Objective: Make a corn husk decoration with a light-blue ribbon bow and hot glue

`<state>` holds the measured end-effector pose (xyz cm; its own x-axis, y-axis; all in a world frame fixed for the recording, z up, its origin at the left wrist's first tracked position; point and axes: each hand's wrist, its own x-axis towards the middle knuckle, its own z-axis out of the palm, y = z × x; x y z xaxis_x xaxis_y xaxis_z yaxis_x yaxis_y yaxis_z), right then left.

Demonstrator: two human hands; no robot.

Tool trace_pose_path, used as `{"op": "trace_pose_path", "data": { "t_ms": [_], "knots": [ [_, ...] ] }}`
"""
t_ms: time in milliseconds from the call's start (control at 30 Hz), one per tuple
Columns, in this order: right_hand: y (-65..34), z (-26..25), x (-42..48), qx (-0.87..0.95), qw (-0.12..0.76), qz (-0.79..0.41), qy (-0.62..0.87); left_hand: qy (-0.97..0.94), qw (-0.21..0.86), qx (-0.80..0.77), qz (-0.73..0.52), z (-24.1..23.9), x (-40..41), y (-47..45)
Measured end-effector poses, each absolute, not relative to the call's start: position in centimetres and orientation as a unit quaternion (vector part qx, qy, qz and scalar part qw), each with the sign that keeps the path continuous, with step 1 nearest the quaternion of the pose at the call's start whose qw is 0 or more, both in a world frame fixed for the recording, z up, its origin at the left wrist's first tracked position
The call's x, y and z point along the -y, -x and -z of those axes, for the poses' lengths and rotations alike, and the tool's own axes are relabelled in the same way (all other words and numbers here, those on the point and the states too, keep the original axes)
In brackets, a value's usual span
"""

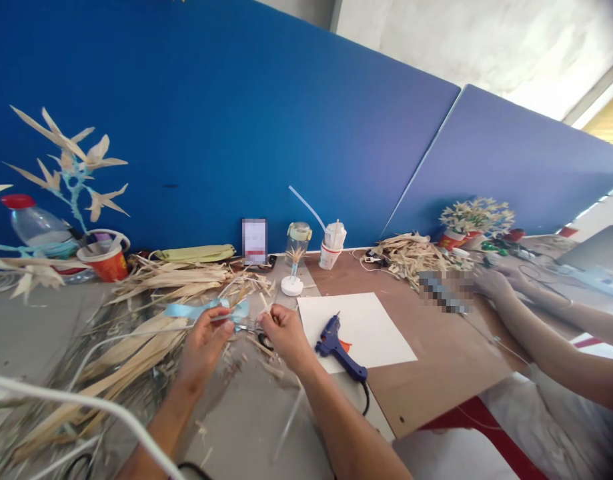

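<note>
My left hand point(209, 343) is closed in a pinch around a light blue ribbon point(183, 310), whose wide ends stick out on both sides of the fingers. Just to the right, my right hand point(286, 333) pinches a thin pale strip of dried husk point(264, 302) that pokes up past the thumb. Something slim and greyish spans the small gap between the hands; its kind is unclear. Dark scissor-like loops point(265, 341) lie beneath the right hand. Dried corn husks point(131, 347) spread out left of my left hand. A blue hot glue gun point(339, 347) rests on white paper point(381, 333).
Along the blue partition stand a red cup point(106, 257), a phone point(255, 241), a jar point(299, 233) and a paper cup point(330, 255). A white cable point(86, 400) arcs across the front left. At right, a co-worker's hands point(496, 283) are near husks point(406, 257).
</note>
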<state>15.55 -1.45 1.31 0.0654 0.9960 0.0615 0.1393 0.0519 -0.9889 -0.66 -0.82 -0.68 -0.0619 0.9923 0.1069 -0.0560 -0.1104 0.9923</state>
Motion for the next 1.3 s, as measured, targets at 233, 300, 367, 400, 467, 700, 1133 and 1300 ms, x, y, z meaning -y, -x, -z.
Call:
{"op": "trace_pose_path", "data": {
  "t_ms": [233, 300, 367, 400, 467, 700, 1133, 1300],
  "knots": [
    [-15.0, -1.3, 2.0, 0.584, 0.447, -0.416, 0.535, -0.569, 0.456, -0.497, -0.47, 1.1, 1.1, -0.2],
    [-15.0, -1.0, 1.9, 0.583, 0.441, -0.437, 0.523, -0.579, 0.454, -0.482, -0.475, 1.2, 0.9, -0.2],
    [-15.1, -0.6, 1.8, 0.567, 0.441, -0.475, 0.508, -0.577, 0.467, -0.465, -0.482, 1.2, 0.8, -0.1],
    [-15.1, -0.6, 1.7, 0.553, 0.444, -0.497, 0.499, -0.572, 0.474, -0.46, -0.487, 1.3, 0.8, -0.1],
    [-15.0, -0.6, 1.7, 0.512, 0.455, -0.549, 0.478, -0.562, 0.481, -0.454, -0.497, 1.3, 0.8, -0.1],
    [-15.0, -1.8, 1.7, 0.382, 0.461, -0.673, 0.435, -0.566, 0.493, -0.415, -0.514, 1.1, 0.9, -0.2],
    [-15.3, -1.8, 1.5, 0.333, 0.451, -0.718, 0.413, -0.564, 0.499, -0.381, -0.536, 0.9, 1.2, -0.4],
    [-15.3, -1.8, 1.4, 0.329, 0.448, -0.729, 0.4, -0.567, 0.501, -0.364, -0.544, 1.1, 1.1, -0.4]
  ]
}}
